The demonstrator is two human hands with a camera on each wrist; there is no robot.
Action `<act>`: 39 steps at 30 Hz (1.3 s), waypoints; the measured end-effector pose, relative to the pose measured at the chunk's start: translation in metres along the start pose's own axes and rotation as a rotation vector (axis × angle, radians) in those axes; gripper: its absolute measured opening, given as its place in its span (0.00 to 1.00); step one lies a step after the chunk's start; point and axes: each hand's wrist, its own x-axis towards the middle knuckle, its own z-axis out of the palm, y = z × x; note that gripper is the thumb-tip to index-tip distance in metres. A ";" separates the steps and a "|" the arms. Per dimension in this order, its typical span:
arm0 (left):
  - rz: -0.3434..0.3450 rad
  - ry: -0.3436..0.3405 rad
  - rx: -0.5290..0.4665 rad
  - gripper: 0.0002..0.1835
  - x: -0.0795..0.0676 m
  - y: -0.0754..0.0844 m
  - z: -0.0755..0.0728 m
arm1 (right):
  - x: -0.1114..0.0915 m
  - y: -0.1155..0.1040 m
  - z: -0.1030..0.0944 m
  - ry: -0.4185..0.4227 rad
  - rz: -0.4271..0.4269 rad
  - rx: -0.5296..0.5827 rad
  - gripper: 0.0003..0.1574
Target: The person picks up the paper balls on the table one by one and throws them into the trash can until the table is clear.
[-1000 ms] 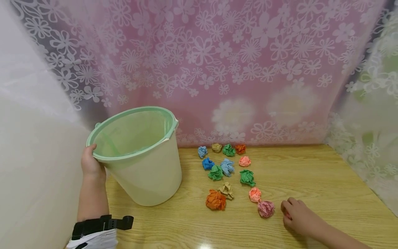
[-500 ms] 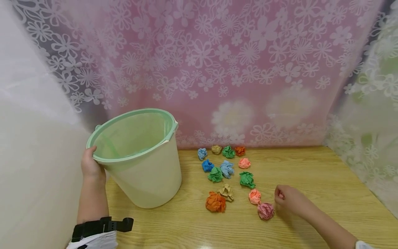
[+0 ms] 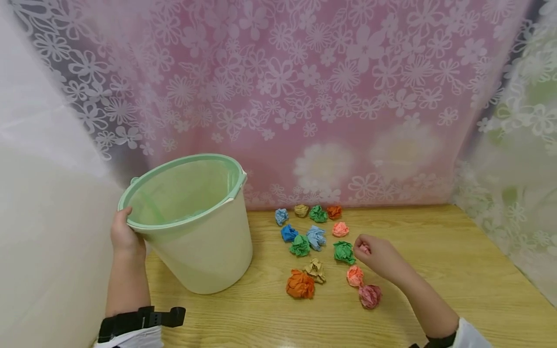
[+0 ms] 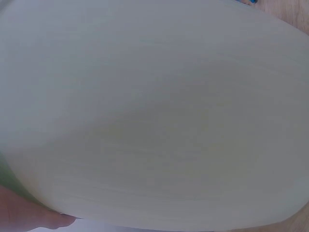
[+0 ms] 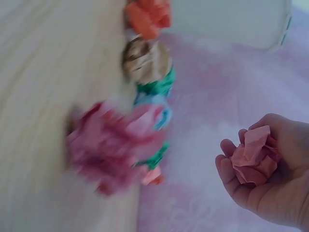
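My left hand grips the rim of a pale bucket with a green edge, its thumb over the lip. The bucket leans a little toward that hand. In the left wrist view the bucket's wall fills most of the picture. My right hand holds a pink crumpled paper ball in curled fingers, raised above the table just right of a green paper ball. Below that hand lie a coral paper ball and a dusky pink paper ball.
Several more crumpled paper balls lie between bucket and right hand, among them an orange one, a tan one and a dark blue one. A pink flowered curtain hangs along the back edge of the wooden table.
My right hand has lifted the pink paper ball off the table and carried it leftward and away from me. My left hand stays on the bucket's rim.
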 end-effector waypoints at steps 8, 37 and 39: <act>-0.043 0.010 -0.004 0.29 0.002 0.000 0.002 | 0.022 -0.038 0.001 0.013 -0.075 0.046 0.06; -0.046 0.006 0.026 0.30 0.003 -0.004 -0.004 | 0.092 -0.186 -0.002 0.065 -0.407 0.147 0.08; -0.041 0.003 0.035 0.30 0.002 -0.004 -0.005 | 0.097 -0.195 -0.001 0.096 -0.428 0.169 0.08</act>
